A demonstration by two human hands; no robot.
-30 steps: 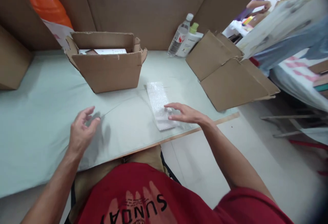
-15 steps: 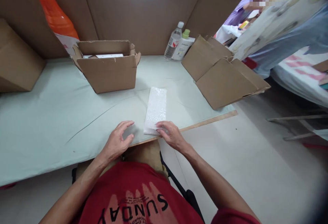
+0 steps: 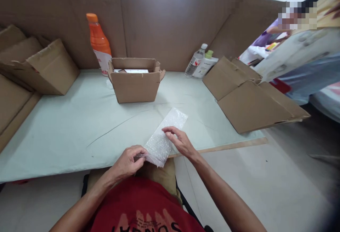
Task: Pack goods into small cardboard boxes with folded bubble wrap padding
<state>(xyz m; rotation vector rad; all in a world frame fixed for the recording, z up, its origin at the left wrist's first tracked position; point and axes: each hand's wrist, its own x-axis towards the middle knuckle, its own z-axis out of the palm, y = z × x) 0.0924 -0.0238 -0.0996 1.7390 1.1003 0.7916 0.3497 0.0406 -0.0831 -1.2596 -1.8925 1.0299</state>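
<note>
A clear bubble wrap bag (image 3: pixel 159 140) lies slanted across the front edge of the table, its near end sticking out over the edge. My left hand (image 3: pixel 132 159) is closed, pinching the bag's near left corner between thumb and fingers. Over the bag's middle, on its right side, is my right hand (image 3: pixel 179 140), with thumb and fingers a little apart; whether the fingertips touch the plastic I cannot tell. The bag looks flat, and I cannot make out anything inside it.
Behind the bag stands an open cardboard box (image 3: pixel 136 87) holding white items. An orange bottle (image 3: pixel 99 42), a clear bottle (image 3: pixel 196 60) and a white bottle (image 3: pixel 205 65) line the cardboard partition (image 3: pixel 170 23). More cardboard boxes flank both sides. Other people are at the right.
My left hand has reached the bag and pinched its near corner. The bag has turned from nearly straight to slanted, its near end now past the edge. The view has shifted left.
</note>
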